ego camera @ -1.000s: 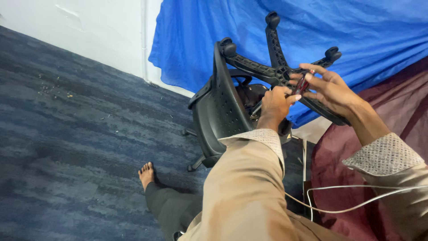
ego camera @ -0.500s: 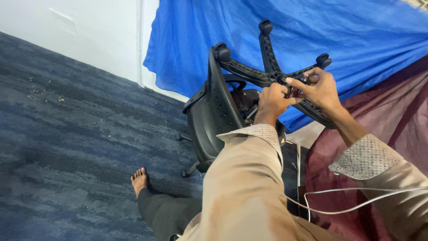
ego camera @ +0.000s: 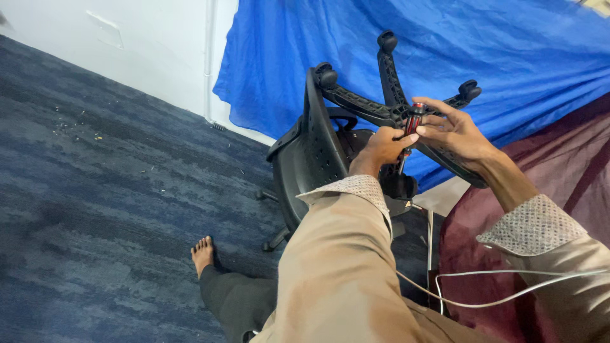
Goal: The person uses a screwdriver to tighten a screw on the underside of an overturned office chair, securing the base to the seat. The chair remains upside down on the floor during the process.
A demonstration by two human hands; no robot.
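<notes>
While both hands clasp a red-handled screwdriver (ego camera: pixel 412 130), the left hand (ego camera: pixel 380 147) and right hand (ego camera: pixel 454 132) hide the overturned office chair's (ego camera: pixel 318 152) hub. Blue cloth (ego camera: pixel 508 51) hangs behind; a white cable (ego camera: pixel 508 286) crosses the sleeves.

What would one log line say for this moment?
left hand: on red-and-black screwdriver | right hand: grips screwdriver handle | overturned black plastic office chair: on blue carpet

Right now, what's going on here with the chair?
A person sits on the carpet with a black office chair tipped on its side, its star base facing them. Both hands meet at the base's hub: the right hand grips a red-and-black screwdriver, and the left hand touches it lower down. A blue cloth hangs behind, and a white cable crosses the lap.
</notes>
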